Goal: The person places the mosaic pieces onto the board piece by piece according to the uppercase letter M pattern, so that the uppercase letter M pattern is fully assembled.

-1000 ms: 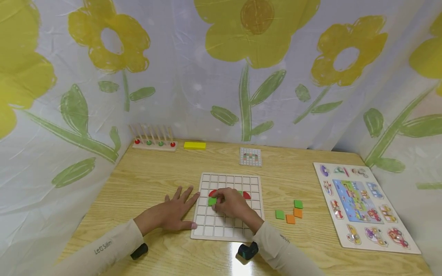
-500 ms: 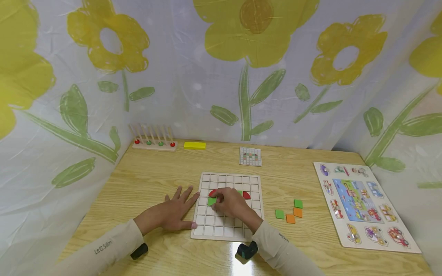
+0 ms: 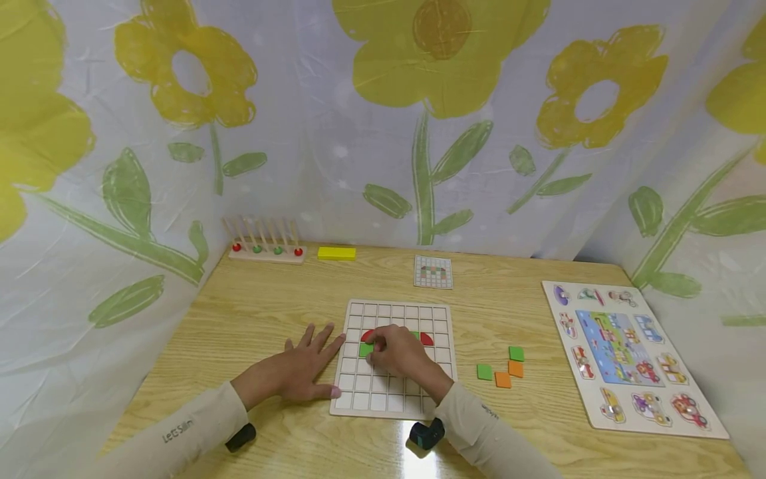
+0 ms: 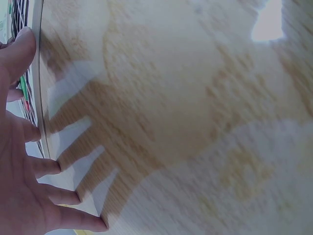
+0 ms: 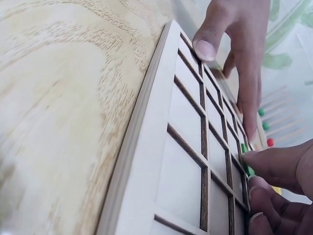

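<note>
A white square grid board lies on the wooden table. My right hand is over its middle, thumb and index finger pinching a green square tile in a cell on the left side. In the right wrist view the fingertips close around that green tile. A red quarter-round tile sits just above it, and another red quarter-round tile lies to the right of my hand. My left hand rests with fingers spread beside the board, its thumb on the board's left edge; cells beneath my right hand are hidden.
Loose green and orange tiles lie right of the board. A small pattern card, a yellow block and a peg stand with beads are at the back. A picture puzzle lies at the far right.
Both hands and the tiles stay in place; the head view has shifted very slightly.
</note>
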The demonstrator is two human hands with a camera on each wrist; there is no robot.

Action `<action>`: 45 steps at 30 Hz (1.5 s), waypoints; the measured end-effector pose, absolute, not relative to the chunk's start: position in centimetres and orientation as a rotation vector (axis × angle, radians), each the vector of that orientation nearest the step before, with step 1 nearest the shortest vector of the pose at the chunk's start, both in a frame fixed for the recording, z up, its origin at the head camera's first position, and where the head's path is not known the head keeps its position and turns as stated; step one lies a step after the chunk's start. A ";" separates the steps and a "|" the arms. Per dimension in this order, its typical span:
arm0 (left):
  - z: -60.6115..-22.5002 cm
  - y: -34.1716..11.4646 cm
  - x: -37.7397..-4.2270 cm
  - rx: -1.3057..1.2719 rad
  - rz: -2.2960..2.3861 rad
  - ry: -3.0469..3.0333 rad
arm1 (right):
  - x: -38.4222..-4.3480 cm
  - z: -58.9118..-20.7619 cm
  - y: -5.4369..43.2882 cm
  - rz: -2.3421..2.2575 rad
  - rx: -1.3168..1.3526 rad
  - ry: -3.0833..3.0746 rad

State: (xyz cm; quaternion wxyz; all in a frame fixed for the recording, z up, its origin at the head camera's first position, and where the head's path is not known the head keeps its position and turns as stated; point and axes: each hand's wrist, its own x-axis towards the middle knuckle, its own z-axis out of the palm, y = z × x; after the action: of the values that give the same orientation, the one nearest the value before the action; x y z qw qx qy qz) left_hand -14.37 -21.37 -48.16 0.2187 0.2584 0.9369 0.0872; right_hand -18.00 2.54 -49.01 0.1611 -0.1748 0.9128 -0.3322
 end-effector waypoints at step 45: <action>-48.0 -21.4 -14.3 0.734 0.254 2.592 | -17.1 -48.4 17.7 -1.286 -0.760 2.475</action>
State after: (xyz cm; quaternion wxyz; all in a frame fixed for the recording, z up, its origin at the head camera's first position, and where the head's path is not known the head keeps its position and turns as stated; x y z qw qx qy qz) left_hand -14.25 -21.41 -48.01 0.2163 0.2649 0.9352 0.0915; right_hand -17.08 17.72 -48.37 0.1249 -0.2610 0.8494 -0.4415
